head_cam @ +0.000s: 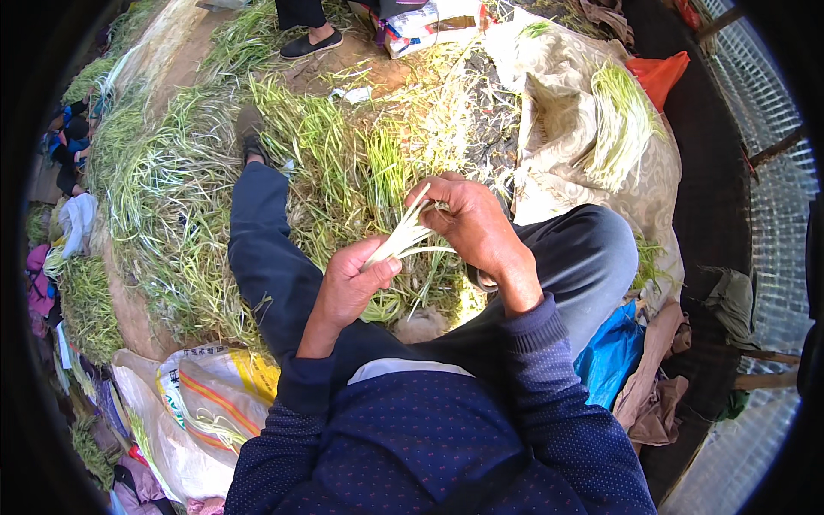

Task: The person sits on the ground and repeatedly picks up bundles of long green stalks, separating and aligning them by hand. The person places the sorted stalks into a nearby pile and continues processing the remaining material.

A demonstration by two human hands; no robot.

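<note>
My left hand [351, 283] grips a small bunch of pale green-white plant stalks [400, 243] at its lower end, thumb laid across them. The bunch slants up and right between my hands. With fingers and thumb curled together, my right hand [475, 225] pinches stalks near the upper end; its fingertips are partly hidden. One stalk bends out to the right beneath that hand. Below, between my legs, loose green stalks [386, 167] cover the ground. On a patterned cloth [560, 187] to the right lies a larger bunch of long pale stalks [621, 129].
My outstretched leg [261, 212] lies on the left, the bent knee [599, 244] on the right. A person's shoe [311, 45] and packed bags [438, 26] are ahead. Woven sacks [206, 399] lie at lower left, a blue plastic sheet [611, 354] at right. Other people sit far left.
</note>
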